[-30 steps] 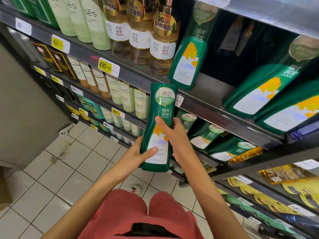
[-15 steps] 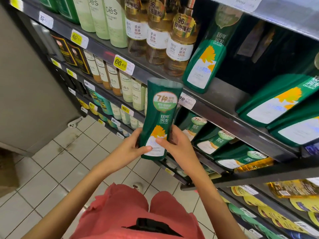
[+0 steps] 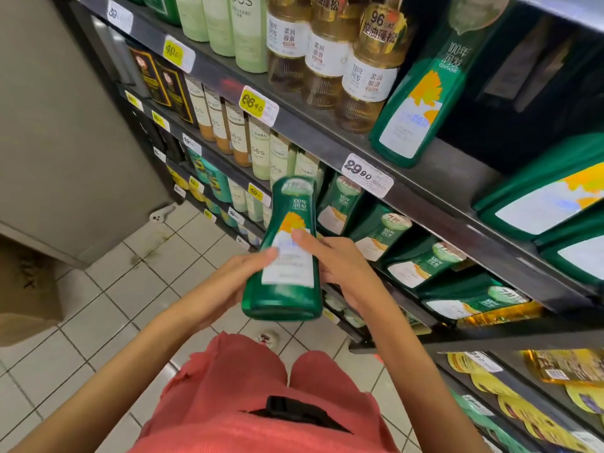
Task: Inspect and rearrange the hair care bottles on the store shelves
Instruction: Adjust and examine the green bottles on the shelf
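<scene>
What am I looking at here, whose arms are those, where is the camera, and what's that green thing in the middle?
There is no machine here: these are a person's own arms. The camera sits on their head and looks forward and down, so you see their red clothing and the tiled floor below. The left hand and the right hand grip one green bottle from either side, with its label facing the camera. Store shelves run beside them. The upper shelf carries pale green bottles, amber bottles and a tall green bottle. The shelf below holds matching green bottles. A price tag reads 29.90.
</scene>
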{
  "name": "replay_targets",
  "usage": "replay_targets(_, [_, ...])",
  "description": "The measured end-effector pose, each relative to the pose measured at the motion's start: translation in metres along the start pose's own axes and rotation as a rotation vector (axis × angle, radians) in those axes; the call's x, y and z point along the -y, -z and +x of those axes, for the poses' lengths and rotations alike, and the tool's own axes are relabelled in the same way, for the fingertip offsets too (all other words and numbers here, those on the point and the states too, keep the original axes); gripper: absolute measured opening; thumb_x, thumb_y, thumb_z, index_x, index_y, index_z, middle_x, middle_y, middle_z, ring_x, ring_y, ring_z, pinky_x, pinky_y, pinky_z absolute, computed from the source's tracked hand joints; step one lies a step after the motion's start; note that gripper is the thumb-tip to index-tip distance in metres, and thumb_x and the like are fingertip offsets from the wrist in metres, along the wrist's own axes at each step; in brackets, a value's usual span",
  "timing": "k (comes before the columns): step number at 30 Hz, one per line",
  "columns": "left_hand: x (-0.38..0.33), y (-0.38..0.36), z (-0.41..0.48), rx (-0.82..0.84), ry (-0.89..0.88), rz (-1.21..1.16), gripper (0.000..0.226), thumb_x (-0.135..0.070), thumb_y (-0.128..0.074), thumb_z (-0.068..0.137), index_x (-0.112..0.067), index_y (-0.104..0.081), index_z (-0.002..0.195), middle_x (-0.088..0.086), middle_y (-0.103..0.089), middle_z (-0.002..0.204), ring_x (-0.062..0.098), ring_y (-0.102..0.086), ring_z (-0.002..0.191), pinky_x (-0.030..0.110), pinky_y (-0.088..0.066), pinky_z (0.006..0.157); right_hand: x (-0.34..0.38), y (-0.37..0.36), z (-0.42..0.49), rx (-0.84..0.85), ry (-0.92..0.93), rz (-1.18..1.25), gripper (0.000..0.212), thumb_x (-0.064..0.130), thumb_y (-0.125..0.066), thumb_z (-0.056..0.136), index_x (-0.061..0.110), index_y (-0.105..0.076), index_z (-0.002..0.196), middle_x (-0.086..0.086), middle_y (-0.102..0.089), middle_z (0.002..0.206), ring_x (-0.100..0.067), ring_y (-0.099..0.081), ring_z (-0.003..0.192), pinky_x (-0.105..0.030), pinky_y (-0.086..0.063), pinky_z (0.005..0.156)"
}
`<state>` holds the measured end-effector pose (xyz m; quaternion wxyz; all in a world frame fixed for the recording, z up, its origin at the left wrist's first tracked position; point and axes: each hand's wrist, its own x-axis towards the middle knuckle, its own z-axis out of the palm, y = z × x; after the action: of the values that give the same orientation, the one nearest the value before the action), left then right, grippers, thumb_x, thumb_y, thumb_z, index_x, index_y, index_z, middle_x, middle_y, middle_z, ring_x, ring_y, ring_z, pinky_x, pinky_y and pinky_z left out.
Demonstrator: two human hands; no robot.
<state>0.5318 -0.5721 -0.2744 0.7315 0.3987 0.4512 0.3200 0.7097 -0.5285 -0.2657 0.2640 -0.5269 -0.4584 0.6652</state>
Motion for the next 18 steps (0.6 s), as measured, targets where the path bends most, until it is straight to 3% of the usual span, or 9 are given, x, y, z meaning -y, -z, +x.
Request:
replay_targets(3, [-0.005,-0.009,-0.003,-0.079,0.135,-0.136,0.038,-0.053,-0.059,0.07,-0.025,-0.073,0.092,0.001,-0.074,0.095,0.013,-0.071,0.08,0.019,-0.054,0.057,0.005,-0.006,0.003,0.016,-0.141,0.137,0.02,0.03,-0.067,0.086,0.011,-0.067,0.081,0.002,-0.073,0.067,-0.009,-0.069,0.059,-0.018,-0.051,0.047])
replay_targets(7, [-0.008,-0.014,-0.002,-0.107,0.16,-0.128,0.037,-0.049,-0.056,0.067,-0.023,-0.074,0.086,0.002,-0.075,0.087,0.011,-0.071,0.07,0.019,-0.053,0.052,0.001,-0.007,0.004,-0.005,-0.158,0.109,0.022,0.036,-0.067,0.085,0.014,-0.068,0.087,-0.002,-0.074,0.08,-0.01,-0.071,0.066,-0.02,-0.053,0.052])
replay_targets(9, [-0.008,-0.015,-0.002,-0.084,0.118,-0.069,0.037,-0.047,-0.056,0.071,-0.022,-0.074,0.092,0.002,-0.074,0.093,0.013,-0.071,0.079,0.019,-0.054,0.058,-0.001,-0.005,0.002,0.02,-0.145,0.084,0.024,0.041,-0.061,0.088,0.018,-0.068,0.093,-0.005,-0.074,0.095,-0.015,-0.072,0.082,-0.027,-0.058,0.068])
replay_targets(11, [-0.003,-0.016,-0.004,-0.087,0.055,0.061,0.042,-0.042,-0.057,0.076,-0.018,-0.064,0.11,0.0,-0.073,0.101,0.013,-0.07,0.09,0.018,-0.055,0.067,-0.009,-0.002,-0.005,0.049,-0.097,0.093,0.025,0.041,-0.055,0.092,0.021,-0.066,0.101,-0.008,-0.071,0.11,-0.022,-0.067,0.102,-0.04,-0.052,0.093])
replay_targets(12, [-0.001,-0.017,-0.006,-0.102,0.007,0.141,0.042,-0.038,-0.058,0.078,-0.019,-0.059,0.115,-0.002,-0.072,0.105,0.011,-0.069,0.093,0.017,-0.054,0.069,-0.015,0.0,-0.01,0.052,-0.059,0.11,0.025,0.039,-0.054,0.092,0.021,-0.065,0.105,-0.006,-0.069,0.114,-0.022,-0.065,0.106,-0.042,-0.049,0.098])
replay_targets(16, [0.001,-0.029,-0.007,-0.1,-0.142,0.312,0.047,-0.028,-0.066,0.072,-0.024,-0.053,0.117,-0.007,-0.067,0.11,0.009,-0.068,0.09,0.018,-0.054,0.065,-0.031,0.004,-0.036,-0.116,0.117,0.191,0.04,0.037,-0.056,0.081,0.021,-0.057,0.118,0.002,-0.068,0.114,-0.016,-0.063,0.108,-0.031,-0.052,0.093])
replay_targets(18, [-0.004,-0.039,0.002,-0.052,-0.169,0.321,0.045,-0.022,-0.067,0.077,-0.026,-0.053,0.119,-0.012,-0.067,0.111,0.009,-0.068,0.089,0.016,-0.052,0.064,-0.035,0.01,-0.047,-0.216,0.177,0.221,0.041,0.034,-0.056,0.079,0.018,-0.054,0.117,0.0,-0.068,0.112,-0.018,-0.063,0.108,-0.032,-0.052,0.093])
